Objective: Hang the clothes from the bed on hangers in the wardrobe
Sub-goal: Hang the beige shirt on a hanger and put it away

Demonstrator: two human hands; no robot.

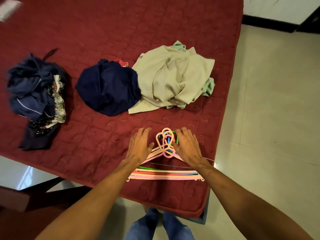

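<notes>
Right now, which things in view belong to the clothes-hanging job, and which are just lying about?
Belonging: stack of plastic hangers; beige clothes pile; navy garment; blue-and-floral pile; left hand and right hand, both at the hangers.
Lying about: dark strap on the bed; blurred white object, far left; dark furniture beside the bed.

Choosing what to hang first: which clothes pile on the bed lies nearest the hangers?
The beige pile, rightmost, with pale green cloth showing; the navy pile and the navy-and-floral pile lie farther left.
</notes>
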